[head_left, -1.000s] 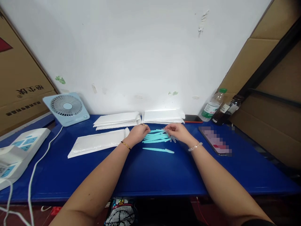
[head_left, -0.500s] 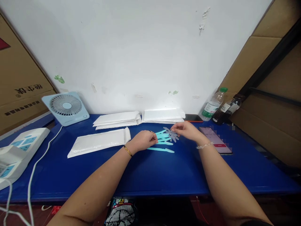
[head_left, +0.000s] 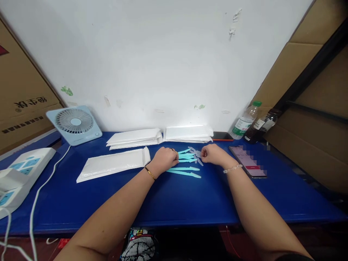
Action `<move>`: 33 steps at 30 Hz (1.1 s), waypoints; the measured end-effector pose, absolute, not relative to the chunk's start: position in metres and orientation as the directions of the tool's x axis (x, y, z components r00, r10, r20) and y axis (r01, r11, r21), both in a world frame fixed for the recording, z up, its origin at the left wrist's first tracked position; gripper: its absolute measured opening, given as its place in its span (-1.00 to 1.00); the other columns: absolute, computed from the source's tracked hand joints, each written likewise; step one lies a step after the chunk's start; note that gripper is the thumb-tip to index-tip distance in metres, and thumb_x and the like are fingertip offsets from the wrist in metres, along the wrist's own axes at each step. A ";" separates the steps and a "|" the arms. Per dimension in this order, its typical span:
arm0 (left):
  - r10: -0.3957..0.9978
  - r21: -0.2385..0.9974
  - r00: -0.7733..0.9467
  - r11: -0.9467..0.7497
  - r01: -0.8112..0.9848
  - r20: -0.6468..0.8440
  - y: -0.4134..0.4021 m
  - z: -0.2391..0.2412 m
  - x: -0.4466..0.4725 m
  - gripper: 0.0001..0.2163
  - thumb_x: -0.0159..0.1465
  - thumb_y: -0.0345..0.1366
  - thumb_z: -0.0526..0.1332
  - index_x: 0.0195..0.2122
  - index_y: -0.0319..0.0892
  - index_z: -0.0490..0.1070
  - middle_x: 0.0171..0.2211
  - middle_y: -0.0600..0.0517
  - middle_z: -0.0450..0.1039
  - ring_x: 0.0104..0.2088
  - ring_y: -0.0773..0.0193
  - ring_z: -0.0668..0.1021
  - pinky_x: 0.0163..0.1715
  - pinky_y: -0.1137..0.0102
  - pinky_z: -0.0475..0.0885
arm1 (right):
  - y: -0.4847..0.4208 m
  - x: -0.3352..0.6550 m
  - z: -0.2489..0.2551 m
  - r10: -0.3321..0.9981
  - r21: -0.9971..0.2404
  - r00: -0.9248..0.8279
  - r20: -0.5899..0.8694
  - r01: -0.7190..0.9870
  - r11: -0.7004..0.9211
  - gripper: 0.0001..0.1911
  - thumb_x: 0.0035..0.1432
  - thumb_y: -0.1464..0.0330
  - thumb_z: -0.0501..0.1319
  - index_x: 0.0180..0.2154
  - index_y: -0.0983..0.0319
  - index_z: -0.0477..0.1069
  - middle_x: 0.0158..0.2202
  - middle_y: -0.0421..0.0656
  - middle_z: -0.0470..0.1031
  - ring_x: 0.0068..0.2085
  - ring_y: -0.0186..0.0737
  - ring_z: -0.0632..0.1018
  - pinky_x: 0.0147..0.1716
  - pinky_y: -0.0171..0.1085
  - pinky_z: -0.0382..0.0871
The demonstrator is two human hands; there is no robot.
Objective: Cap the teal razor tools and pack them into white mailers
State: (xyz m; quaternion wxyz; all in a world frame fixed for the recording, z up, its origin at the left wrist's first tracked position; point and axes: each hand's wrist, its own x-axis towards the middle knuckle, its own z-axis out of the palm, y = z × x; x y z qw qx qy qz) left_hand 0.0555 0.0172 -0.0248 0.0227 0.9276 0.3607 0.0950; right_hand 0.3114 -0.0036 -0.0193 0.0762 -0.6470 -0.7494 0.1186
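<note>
Several slim light-blue plastic sticks [head_left: 187,156] lie bunched on the blue table [head_left: 174,199], and my left hand [head_left: 164,159] is curled over their left ends. My right hand [head_left: 213,155] is closed in a pinch on the sticks' translucent right tips [head_left: 198,155]. Two more blue sticks [head_left: 185,172] lie loose on the table just in front of both hands. A white padded envelope [head_left: 114,164] lies flat to the left of my left hand.
Two stacks of white envelopes [head_left: 136,137] [head_left: 187,133] rest against the wall. A small blue fan [head_left: 74,124] and a white device with cables [head_left: 19,174] stand at the left. A phone [head_left: 247,161], two bottles [head_left: 246,121] and cardboard sit at the right.
A second stick now lies loose in front of the bunch. My right hand drew back left and closed on the stick tips; my left hand stayed on the bunch.
</note>
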 end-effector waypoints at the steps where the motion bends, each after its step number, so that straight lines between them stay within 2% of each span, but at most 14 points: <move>1: 0.667 0.064 0.726 -0.742 0.667 0.170 0.017 -0.025 0.057 -0.86 0.19 -0.29 0.16 -0.39 -0.17 0.50 -0.38 0.00 0.53 -0.38 0.24 0.51 -0.40 0.39 0.21 | -0.003 0.312 -0.020 0.990 -0.245 -0.140 -0.023 0.961 0.130 -0.93 -0.17 0.44 0.22 -0.51 0.23 0.48 -0.49 -0.16 0.53 -0.46 -0.27 0.47 -0.50 -0.37 0.19; 3: 0.657 -0.004 0.731 -0.743 0.669 0.187 0.016 -0.025 0.059 -0.83 0.19 -0.35 0.10 -0.41 -0.20 0.49 -0.41 -0.03 0.52 -0.41 0.23 0.51 -0.40 0.37 0.21 | -0.004 0.314 -0.019 0.991 -0.240 -0.133 0.003 0.962 0.129 -0.93 -0.17 0.44 0.21 -0.51 0.23 0.46 -0.48 -0.16 0.52 -0.44 -0.26 0.47 -0.49 -0.36 0.18; 5: 0.651 -0.027 0.732 -0.743 0.668 0.201 0.017 -0.026 0.058 -0.82 0.18 -0.40 0.07 -0.43 -0.21 0.47 -0.44 -0.04 0.51 -0.43 0.24 0.51 -0.41 0.37 0.21 | -0.006 0.316 -0.015 0.985 -0.343 -0.171 0.007 0.925 0.163 -0.92 -0.13 0.43 0.19 -0.48 0.23 0.44 -0.48 -0.17 0.51 -0.46 -0.28 0.46 -0.49 -0.37 0.20; 8: 0.656 0.023 0.725 -0.745 0.667 0.211 0.020 -0.027 0.052 -0.83 0.16 -0.38 0.08 -0.42 -0.20 0.47 -0.43 -0.02 0.51 -0.43 0.26 0.50 -0.43 0.39 0.21 | -0.012 0.316 -0.008 0.961 -0.553 -0.276 -0.015 0.803 0.222 -0.90 -0.08 0.42 0.15 -0.43 0.24 0.41 -0.53 -0.22 0.46 -0.51 -0.32 0.45 -0.49 -0.38 0.23; 10: 0.670 0.071 0.712 -0.737 0.673 0.209 0.022 -0.027 0.049 -0.83 0.16 -0.36 0.08 -0.41 -0.18 0.47 -0.43 0.01 0.51 -0.44 0.28 0.50 -0.44 0.41 0.20 | -0.015 0.314 -0.005 0.943 -0.615 -0.329 -0.042 0.753 0.235 -0.90 -0.09 0.42 0.14 -0.43 0.25 0.41 -0.57 -0.24 0.43 -0.53 -0.33 0.44 -0.51 -0.38 0.24; 14: 0.679 0.122 0.702 -0.732 0.670 0.216 0.025 -0.027 0.045 -0.84 0.16 -0.34 0.08 -0.41 -0.16 0.46 -0.43 0.04 0.51 -0.43 0.29 0.49 -0.45 0.41 0.19 | -0.016 0.312 -0.006 0.930 -0.643 -0.364 -0.050 0.725 0.249 -0.88 -0.11 0.43 0.15 -0.43 0.26 0.43 -0.57 -0.24 0.41 -0.53 -0.34 0.41 -0.52 -0.39 0.23; 30: 0.629 0.137 0.750 -0.777 0.615 0.205 0.020 -0.024 0.046 -0.82 0.18 -0.35 0.06 -0.43 -0.18 0.46 -0.42 0.02 0.51 -0.43 0.32 0.48 -0.42 0.44 0.21 | -0.015 0.297 -0.015 0.891 -0.680 -0.453 -0.005 0.655 0.329 -0.84 -0.07 0.43 0.15 -0.39 0.28 0.48 -0.53 -0.22 0.45 -0.50 -0.35 0.43 -0.50 -0.38 0.28; 33: 0.603 0.173 0.781 -0.796 0.580 0.160 0.015 -0.020 0.046 -0.82 0.16 -0.39 0.07 -0.48 -0.18 0.45 -0.46 0.05 0.51 -0.45 0.34 0.47 -0.40 0.45 0.23 | -0.018 0.293 -0.012 0.874 -0.675 -0.482 -0.062 0.665 0.320 -0.84 -0.06 0.41 0.16 -0.39 0.27 0.48 -0.54 -0.23 0.44 -0.54 -0.36 0.42 -0.52 -0.37 0.28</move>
